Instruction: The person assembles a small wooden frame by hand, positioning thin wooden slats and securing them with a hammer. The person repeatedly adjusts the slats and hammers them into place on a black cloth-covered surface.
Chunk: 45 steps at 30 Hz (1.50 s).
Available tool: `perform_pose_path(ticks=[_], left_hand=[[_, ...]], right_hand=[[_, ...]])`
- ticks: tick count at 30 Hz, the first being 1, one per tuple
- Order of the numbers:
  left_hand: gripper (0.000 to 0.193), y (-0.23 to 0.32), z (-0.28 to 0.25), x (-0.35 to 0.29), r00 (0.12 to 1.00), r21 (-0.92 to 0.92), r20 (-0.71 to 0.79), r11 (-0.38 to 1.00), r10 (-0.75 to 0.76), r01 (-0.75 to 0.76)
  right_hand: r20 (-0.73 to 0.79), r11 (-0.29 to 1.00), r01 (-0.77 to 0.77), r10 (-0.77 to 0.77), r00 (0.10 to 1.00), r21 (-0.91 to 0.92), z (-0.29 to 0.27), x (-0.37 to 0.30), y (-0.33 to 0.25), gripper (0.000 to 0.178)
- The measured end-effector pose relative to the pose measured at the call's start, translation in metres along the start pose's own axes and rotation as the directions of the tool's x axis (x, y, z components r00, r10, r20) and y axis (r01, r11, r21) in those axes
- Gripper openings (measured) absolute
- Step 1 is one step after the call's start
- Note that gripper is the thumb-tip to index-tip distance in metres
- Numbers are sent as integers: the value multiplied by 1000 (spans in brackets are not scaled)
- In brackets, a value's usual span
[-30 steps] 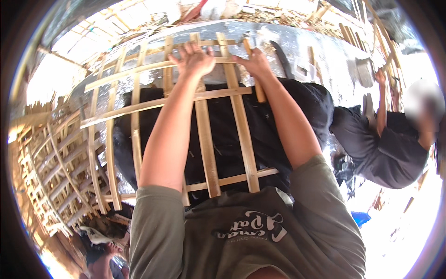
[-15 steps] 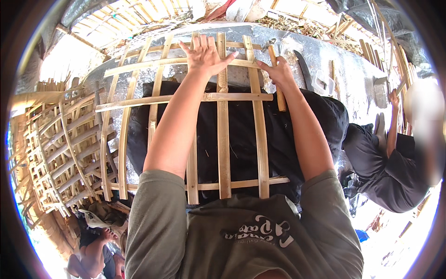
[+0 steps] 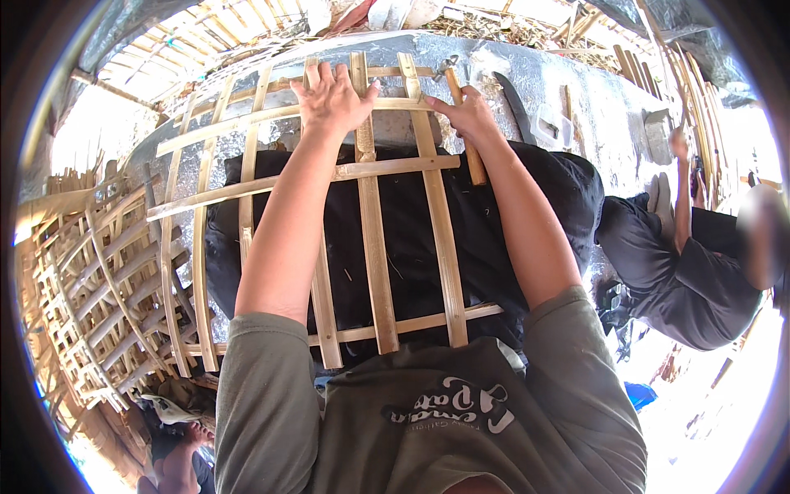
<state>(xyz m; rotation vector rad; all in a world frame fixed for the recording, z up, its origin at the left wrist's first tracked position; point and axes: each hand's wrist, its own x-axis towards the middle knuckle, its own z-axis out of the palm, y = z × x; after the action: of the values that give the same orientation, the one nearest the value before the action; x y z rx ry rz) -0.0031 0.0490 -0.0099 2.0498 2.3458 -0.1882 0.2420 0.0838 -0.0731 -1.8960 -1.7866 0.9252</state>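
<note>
Lattice panels [image 3: 121,286] crowd the left, a dark blade [image 3: 514,105] lies upper right of centre, a dark-clothed person [image 3: 709,296] far right.

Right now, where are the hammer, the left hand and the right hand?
Hammer [image 3: 475,167]: head view, lower handle.
Left hand [image 3: 332,104]: head view, back of hand.
Right hand [image 3: 473,117]: head view, back of hand.

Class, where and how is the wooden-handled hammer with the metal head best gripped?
Probably low on its slim tan wooden handle, from the right: that end juts below the right hand, while the pale wooden lattice lies left.
</note>
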Motion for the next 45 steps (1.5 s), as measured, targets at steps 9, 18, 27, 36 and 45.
perform_pose_path(ticks=[9, 18, 27, 36, 45], left_hand=[[69, 5, -4, -3, 996, -1, -71, 998, 62, -63], [65, 3, 11, 8, 995, -165, -23, 982, 93, -95], [78, 34, -4, -7, 997, -158, 56, 985, -60, 68], [92, 27, 2, 1, 998, -227, 38, 972, -48, 56], [93, 28, -9, 6, 989, -224, 112, 967, -101, 124]], right_hand=[[-32, 997, 14, -16, 999, -70, -4, -7, -6, 92], [2, 1000, -12, 12, 1000, -4, -3, -7, -11, 94], [9, 1000, -14, 14, 1000, 6, -3, -7, -10, 95], [8, 999, -37, 37, 999, -4, -6, -7, -12, 92], [-76, 991, 77, -85, 993, -106, -3, -1, -16, 91]])
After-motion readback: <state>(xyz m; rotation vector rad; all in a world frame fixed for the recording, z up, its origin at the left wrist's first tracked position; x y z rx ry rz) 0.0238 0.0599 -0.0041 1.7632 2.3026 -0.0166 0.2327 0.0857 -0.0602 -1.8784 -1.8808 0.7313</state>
